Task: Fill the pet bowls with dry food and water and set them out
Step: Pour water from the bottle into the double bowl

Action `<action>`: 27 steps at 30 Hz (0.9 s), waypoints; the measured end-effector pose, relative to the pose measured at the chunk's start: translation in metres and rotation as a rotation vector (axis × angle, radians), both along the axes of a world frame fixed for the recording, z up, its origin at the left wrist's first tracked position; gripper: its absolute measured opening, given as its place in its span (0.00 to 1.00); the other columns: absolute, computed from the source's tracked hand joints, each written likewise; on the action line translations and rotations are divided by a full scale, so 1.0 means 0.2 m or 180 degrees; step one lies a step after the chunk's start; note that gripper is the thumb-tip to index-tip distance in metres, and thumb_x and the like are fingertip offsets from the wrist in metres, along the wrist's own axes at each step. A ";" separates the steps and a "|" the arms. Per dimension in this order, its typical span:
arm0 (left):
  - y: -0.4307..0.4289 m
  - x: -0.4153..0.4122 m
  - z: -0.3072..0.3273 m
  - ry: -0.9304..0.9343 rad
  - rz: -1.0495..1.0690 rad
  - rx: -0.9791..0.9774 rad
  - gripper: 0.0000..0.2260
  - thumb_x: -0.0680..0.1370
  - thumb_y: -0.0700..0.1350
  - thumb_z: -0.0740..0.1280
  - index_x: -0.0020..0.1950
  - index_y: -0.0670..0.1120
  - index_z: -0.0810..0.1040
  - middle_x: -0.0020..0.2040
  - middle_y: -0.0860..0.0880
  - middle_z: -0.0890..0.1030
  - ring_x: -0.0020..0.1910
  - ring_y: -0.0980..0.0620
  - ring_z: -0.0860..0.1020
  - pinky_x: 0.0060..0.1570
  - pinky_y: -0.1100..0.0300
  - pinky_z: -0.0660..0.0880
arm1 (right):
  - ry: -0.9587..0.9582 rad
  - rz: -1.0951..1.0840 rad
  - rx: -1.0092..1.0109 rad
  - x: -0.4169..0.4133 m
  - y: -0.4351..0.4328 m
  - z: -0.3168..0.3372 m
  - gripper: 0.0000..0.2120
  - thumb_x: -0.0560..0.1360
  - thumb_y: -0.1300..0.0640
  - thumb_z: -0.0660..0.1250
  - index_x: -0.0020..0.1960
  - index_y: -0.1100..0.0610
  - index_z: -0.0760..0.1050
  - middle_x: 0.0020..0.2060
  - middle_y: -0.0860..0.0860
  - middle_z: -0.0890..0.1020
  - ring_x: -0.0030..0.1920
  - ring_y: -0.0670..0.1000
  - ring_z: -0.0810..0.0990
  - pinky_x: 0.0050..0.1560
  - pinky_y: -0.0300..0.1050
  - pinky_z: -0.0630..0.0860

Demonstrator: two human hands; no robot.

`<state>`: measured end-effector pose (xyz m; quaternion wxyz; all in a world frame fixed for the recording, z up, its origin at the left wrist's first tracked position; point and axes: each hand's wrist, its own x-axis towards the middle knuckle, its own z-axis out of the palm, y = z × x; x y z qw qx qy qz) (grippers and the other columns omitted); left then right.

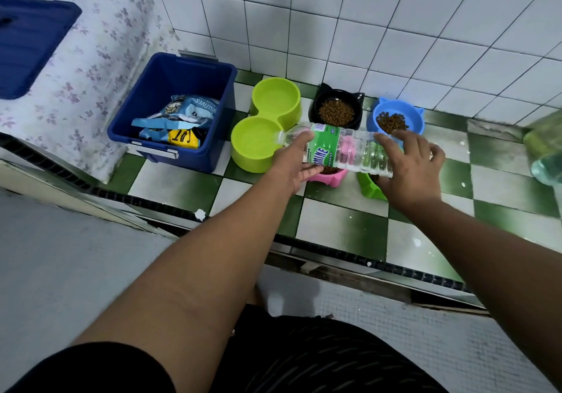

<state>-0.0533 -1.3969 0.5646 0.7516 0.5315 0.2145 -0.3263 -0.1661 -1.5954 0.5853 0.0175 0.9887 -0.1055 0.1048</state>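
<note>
A clear plastic water bottle (330, 144) lies tipped on its side in the air between both hands, its open neck pointing left over the near cup of a lime-green double bowl (243, 157). The left hand (293, 164) grips the bottle near the neck at its green label, and the right hand (410, 170) curls over the base end. Under the bottle sit a pink bowl (334, 177) and a green bowl (370, 188); behind it, a black bowl (312, 116) and a blue bowl (417, 119) hold kibble.
</note>
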 end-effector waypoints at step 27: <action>0.06 -0.05 0.14 -0.0470 0.0338 0.0201 0.28 0.74 0.50 0.77 0.67 0.50 0.65 0.54 0.43 0.81 0.50 0.42 0.84 0.50 0.49 0.84 | -0.0097 -0.0067 0.0493 -0.01 0.07 -0.03 0.41 0.64 0.54 0.76 0.73 0.45 0.62 0.69 0.54 0.68 0.70 0.58 0.65 0.66 0.60 0.62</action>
